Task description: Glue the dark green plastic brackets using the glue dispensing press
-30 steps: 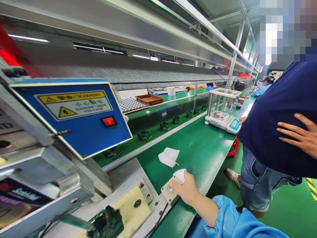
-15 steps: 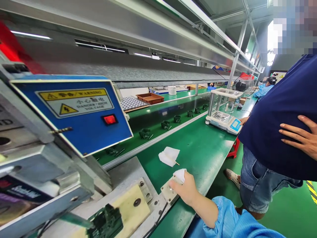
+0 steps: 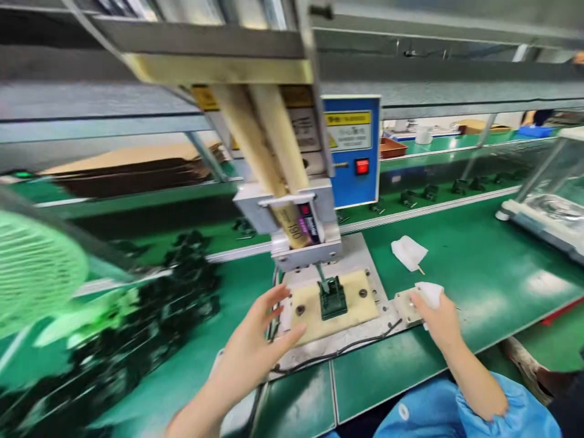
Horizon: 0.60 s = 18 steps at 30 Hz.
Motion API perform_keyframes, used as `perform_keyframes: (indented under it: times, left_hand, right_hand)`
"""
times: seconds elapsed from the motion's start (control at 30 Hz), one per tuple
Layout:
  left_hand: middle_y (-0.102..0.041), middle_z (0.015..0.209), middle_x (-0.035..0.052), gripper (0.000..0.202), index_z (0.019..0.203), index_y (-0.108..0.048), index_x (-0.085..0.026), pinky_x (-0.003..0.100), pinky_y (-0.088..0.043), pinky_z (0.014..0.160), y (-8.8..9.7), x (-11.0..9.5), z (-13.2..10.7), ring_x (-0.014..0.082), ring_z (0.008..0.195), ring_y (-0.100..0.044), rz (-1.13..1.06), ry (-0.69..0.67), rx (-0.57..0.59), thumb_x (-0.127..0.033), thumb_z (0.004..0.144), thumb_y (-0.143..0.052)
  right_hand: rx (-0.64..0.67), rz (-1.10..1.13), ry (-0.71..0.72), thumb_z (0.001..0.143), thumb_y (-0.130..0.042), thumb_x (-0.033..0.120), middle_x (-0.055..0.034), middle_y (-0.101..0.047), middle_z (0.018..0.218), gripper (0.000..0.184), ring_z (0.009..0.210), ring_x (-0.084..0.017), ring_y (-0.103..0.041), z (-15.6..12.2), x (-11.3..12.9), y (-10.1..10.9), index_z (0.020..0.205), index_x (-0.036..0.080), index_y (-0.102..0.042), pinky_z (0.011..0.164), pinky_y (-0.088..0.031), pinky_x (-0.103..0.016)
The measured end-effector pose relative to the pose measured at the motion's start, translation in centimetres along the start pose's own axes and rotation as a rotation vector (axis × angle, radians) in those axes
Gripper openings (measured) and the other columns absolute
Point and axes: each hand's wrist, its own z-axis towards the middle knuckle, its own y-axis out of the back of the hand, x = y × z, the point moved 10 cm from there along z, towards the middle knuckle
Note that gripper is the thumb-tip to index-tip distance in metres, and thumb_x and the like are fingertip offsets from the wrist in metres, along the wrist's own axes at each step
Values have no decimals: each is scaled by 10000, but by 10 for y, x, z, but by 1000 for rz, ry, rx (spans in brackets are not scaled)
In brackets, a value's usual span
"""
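Note:
My left hand (image 3: 255, 350) hovers open with fingers spread at the left edge of a beige fixture plate (image 3: 310, 307). A dark green part (image 3: 333, 298) sits in that plate, under the nozzle of a press-like machine head (image 3: 301, 225). My right hand (image 3: 435, 316) rests on a small beige switch block (image 3: 404, 304) at the plate's right end and holds a white cloth (image 3: 429, 293) between its fingers.
A folded white wipe (image 3: 409, 252) with a swab lies on the green bench (image 3: 479, 274). A blue high-voltage box (image 3: 353, 152) stands behind the machine. A glass-walled scale (image 3: 547, 207) is at the right. Several dark parts (image 3: 150, 316) pile up at the left beside a green fan (image 3: 36, 267).
The view has swung left from the standing person to the machine. My left hand has come into view beside the fixture. My right hand stays on the switch block with the cloth.

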Motion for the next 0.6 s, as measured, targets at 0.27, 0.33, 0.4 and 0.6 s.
perform_keyframes:
  times: [0.27,0.33,0.4,0.6]
  left_hand:
    - [-513,1370,150,804,1276,-460,-180,525,-314,1177,-70,-11,47,350,1323,-447,-169,14,349,-517,629,-798]
    - [-569,1304,141,723,1213,-515,-166,499,-348,1163,-77,-15,46,335,1271,-503,-266,-13,394,-507,647,-811]
    - [-603,1258,139,703,1188,-539,-148,473,-391,1136,-78,-20,44,315,1214,-550,-358,-26,404,-489,648,-832]
    - [-664,1160,124,658,1154,-620,-123,431,-484,1025,-83,-27,35,300,1089,-622,-448,125,506,-514,671,-836]
  right_hand:
    - [14,-50,4,637,-720,654,-119,-722,948,601,906,-331,-666,-2,-1,4,975,158,-698,812,-523,-456]
    - [10,-63,-2,642,-717,664,-112,-722,942,604,910,-332,-663,-2,-1,5,974,160,-698,809,-522,-454]
    - [15,-65,-13,638,-714,677,-106,-724,933,621,909,-332,-664,-1,-3,5,982,160,-696,807,-524,-449]
    - [32,-65,-15,627,-725,665,-116,-725,937,634,914,-339,-668,-1,-4,4,987,144,-695,816,-528,-450]
